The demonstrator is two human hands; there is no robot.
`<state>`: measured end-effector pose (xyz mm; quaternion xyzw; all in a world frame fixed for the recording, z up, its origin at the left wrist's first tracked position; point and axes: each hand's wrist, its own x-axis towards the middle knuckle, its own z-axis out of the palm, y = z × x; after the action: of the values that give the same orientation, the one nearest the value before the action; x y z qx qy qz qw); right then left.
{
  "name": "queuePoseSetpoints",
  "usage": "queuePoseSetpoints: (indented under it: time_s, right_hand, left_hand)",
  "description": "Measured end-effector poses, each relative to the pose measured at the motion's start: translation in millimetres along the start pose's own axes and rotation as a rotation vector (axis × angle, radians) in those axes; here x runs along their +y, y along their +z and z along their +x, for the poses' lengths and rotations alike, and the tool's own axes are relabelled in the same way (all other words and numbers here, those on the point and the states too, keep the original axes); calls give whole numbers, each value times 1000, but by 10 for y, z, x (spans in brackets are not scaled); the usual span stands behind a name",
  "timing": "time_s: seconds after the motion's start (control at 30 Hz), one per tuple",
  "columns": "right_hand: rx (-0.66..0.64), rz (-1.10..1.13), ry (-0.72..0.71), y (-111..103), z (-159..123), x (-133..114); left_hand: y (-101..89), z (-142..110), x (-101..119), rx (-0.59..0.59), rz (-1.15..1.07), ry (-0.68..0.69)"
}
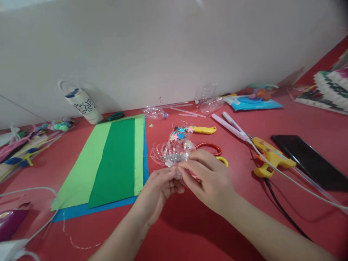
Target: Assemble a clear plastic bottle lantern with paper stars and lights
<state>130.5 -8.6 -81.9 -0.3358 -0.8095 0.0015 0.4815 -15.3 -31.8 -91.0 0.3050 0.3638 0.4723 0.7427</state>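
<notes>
Both my hands meet over the red table (190, 224), pinching a clear plastic craft piece (174, 150) with curled strips. My left hand (159, 192) grips its lower edge from below, fingers closed. My right hand (209, 175) pinches the same edge from the right, thumb and fingers pressed together. Small coloured stars (179, 133) sit on the piece's far side. Orange and yellow scissors handles (214, 148) lie just behind my right hand.
Green and blue paper sheets (114, 163) lie to the left. A yellow glue gun (270, 157), a pink hair straightener (231, 126), a black phone (310, 159) and cables are on the right. A yellow cutter (203, 129), clear bottles (154, 113) and a white bottle (84, 107) stand near the wall.
</notes>
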Motion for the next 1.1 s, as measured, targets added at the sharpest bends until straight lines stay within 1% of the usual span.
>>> queuePoseSetpoints:
  time_s: [0.07,0.33,0.63,0.73,0.87,0.97,1.03,1.1]
  right_hand:
    - [2,0,-19,4,-6,-6]
    - [-21,48,-5,15,-8,-21]
    - [41,87,16,-23,-3,-38]
    - [43,88,-1,-30,-3,-43]
    - [28,93,-21,-29,-13,-41]
    - [31,107,18,-23,-7,-40]
    - [28,125,60,-18,4,-37]
    - [11,141,87,-12,11,-32]
  left_hand:
    - [0,-5,-10,5,-14,-5]
    - [-9,-8,-20,25,-39,-25]
    - [4,9,22,-32,-10,34]
    - [6,13,20,-6,-6,42]
    - [-4,13,19,71,-21,76]
    - [-28,26,27,126,-60,108]
    - [-43,36,29,124,-92,113]
    - [-47,39,28,92,-130,100]
